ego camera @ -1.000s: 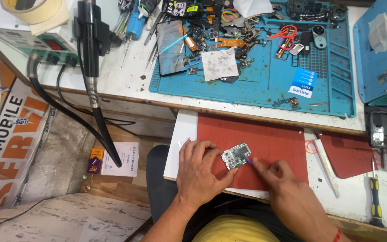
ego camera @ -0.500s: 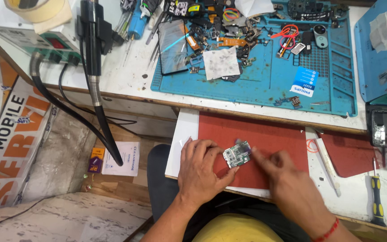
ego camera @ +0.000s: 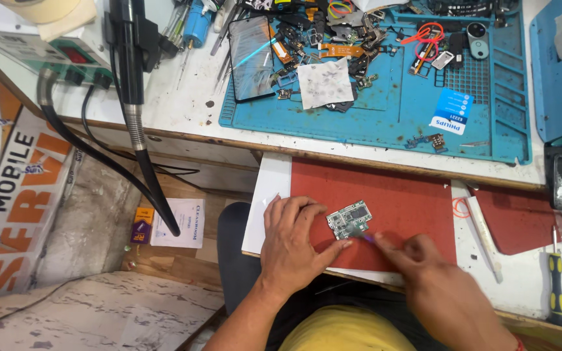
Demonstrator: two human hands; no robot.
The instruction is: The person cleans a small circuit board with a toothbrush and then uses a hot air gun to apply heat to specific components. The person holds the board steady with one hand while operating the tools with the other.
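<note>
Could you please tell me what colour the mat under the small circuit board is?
The mat is red, seen in the head view.

head view | from above, facing down | near the workbench (ego camera: 183,110)

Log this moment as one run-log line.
left hand: steadies small green circuit board | right hand: thin tool tip at board edge | surface: red mat
</note>
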